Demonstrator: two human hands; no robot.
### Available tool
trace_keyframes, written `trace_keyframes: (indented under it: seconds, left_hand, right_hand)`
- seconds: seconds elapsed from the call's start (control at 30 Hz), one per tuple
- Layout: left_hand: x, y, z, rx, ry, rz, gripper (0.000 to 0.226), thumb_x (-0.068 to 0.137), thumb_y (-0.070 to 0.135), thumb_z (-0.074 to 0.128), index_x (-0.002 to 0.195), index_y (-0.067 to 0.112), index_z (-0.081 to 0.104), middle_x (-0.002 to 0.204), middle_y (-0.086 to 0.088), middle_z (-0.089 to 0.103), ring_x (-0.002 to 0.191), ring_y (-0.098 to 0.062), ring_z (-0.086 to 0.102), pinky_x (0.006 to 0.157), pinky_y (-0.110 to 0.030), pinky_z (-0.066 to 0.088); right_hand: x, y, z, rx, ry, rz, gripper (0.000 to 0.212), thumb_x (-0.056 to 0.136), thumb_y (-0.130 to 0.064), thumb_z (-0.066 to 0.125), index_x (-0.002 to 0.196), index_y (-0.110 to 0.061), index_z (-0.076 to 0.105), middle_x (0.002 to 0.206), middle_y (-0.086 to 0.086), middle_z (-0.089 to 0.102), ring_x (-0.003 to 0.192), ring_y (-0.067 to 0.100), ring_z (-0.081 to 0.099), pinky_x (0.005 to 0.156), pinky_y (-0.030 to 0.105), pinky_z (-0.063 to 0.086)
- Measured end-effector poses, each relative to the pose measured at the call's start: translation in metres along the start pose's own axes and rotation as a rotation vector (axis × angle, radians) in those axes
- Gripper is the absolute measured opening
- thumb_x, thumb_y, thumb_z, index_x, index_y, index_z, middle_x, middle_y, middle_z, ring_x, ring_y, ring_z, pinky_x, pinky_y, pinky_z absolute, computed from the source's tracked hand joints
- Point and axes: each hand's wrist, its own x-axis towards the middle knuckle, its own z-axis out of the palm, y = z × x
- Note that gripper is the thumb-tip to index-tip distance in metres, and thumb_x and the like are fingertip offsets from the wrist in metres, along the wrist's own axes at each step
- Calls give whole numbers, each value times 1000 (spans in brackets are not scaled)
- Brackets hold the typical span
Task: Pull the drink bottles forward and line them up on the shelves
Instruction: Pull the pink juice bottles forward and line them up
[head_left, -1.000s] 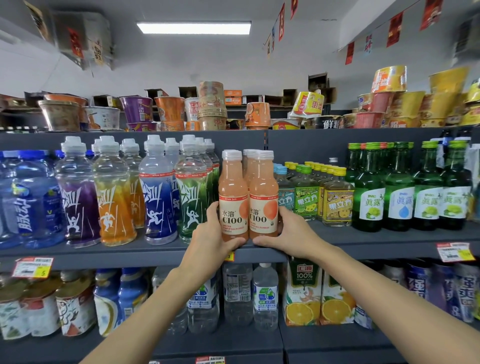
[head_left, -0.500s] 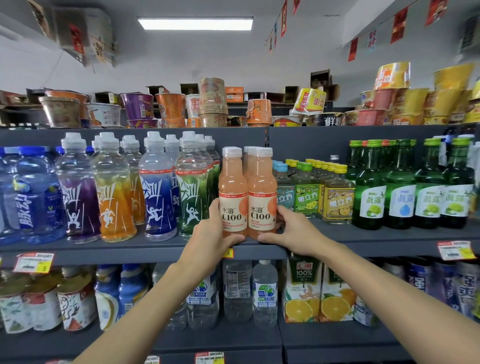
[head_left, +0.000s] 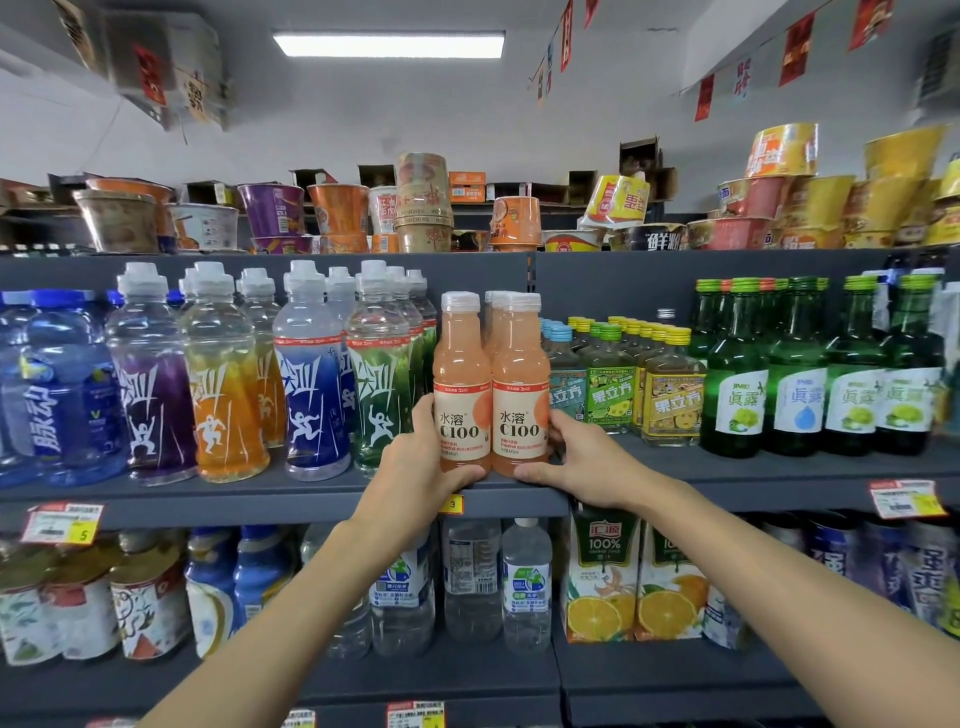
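A: Head view. Hands?
B: Left hand grips the left C100 bottle low down. Right hand grips the right C100 bottle.
A: Bottle position?
B: Both upright, touching, at the front edge of the middle shelf, between sports drinks and yellow-capped bottles.

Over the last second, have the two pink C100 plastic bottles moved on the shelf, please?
No visible shift: the two pink C100 plastic bottles still stand directly above the small yellow price tag on the grey shelf edge.
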Motion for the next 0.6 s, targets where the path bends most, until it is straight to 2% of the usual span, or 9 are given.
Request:
trace_keyframes:
  seconds: [0.17, 0.5, 0.6]
  left_hand:
    - [2, 1, 0, -18, -5, -17, 97, 76, 40, 86, 146, 23, 21, 121, -4, 70, 109, -23, 66, 89, -39, 55]
    - [1, 1, 1, -32, 12, -29, 97, 74, 38, 87, 146, 24, 22, 121, -3, 70, 109, -21, 66, 86, -31, 54]
    - [-1, 1, 1, -21, 5, -24, 95, 77, 39, 84, 145, 28, 20, 122, -4, 69, 111, -23, 66, 87, -35, 54]
  right_hand:
    - [0, -1, -2, 25, -3, 5, 75, 76, -38, 86, 139, -26, 48, 130, -8, 66, 112, 3, 65, 103, 34, 52]
    - [-1, -6, 0, -20, -6, 10, 77, 79, -38, 83, 144, -23, 43, 135, -5, 63, 113, 7, 65, 103, 35, 51]
    - [-2, -7, 0, -39, -6, 16, 80, 80, -41, 83, 145, -23, 41, 138, -5, 62, 117, 9, 62, 104, 34, 49]
